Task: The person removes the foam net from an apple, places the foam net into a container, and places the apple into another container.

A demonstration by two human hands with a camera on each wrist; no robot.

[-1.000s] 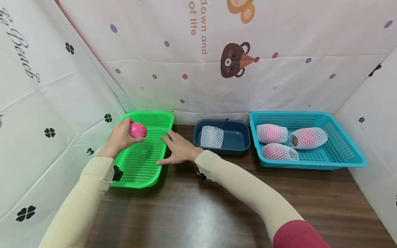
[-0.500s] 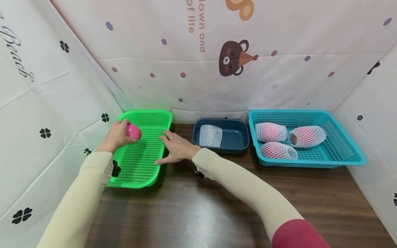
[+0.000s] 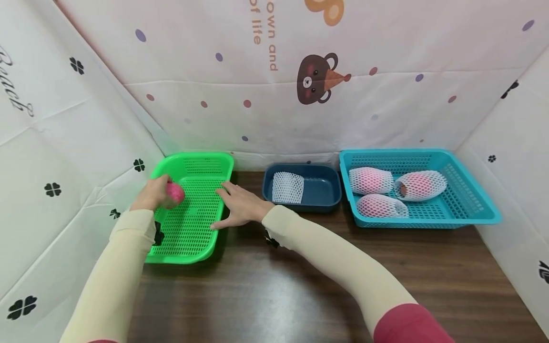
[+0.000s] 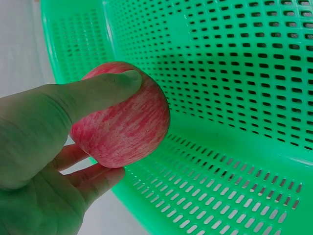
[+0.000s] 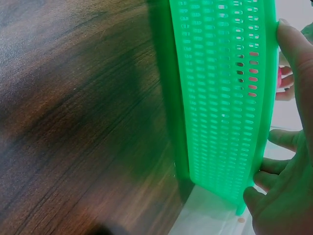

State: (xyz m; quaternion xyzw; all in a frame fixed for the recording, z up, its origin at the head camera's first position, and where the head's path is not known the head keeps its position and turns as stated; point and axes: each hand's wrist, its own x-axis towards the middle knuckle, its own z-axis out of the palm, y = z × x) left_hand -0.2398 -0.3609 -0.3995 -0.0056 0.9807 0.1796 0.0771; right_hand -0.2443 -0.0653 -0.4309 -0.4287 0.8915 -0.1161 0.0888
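Observation:
In my left hand (image 3: 151,193) I grip a red-streaked apple (image 3: 176,192), held over the left part of a green perforated basket (image 3: 184,259). The left wrist view shows the thumb lying across the apple (image 4: 129,127) and fingers curled beneath it, with the basket's holed wall close behind. My right hand (image 3: 242,205) is spread at the basket's right side. In the right wrist view, its fingertips rest along the green rim (image 5: 266,98), the fingers extended rather than wrapped round it.
A dark blue tray (image 3: 323,188) with a white foam net (image 3: 288,187) stands mid-table at the back. To its right, a turquoise basket (image 3: 467,193) holds three pinkish fruits (image 3: 420,186) in white foam nets. Printed cloth walls (image 3: 193,62) enclose the wooden table (image 3: 257,295).
My left hand has lowered the apple slightly and moved it left over the green basket. The right hand stays at the basket's rim. The head view has shifted a little.

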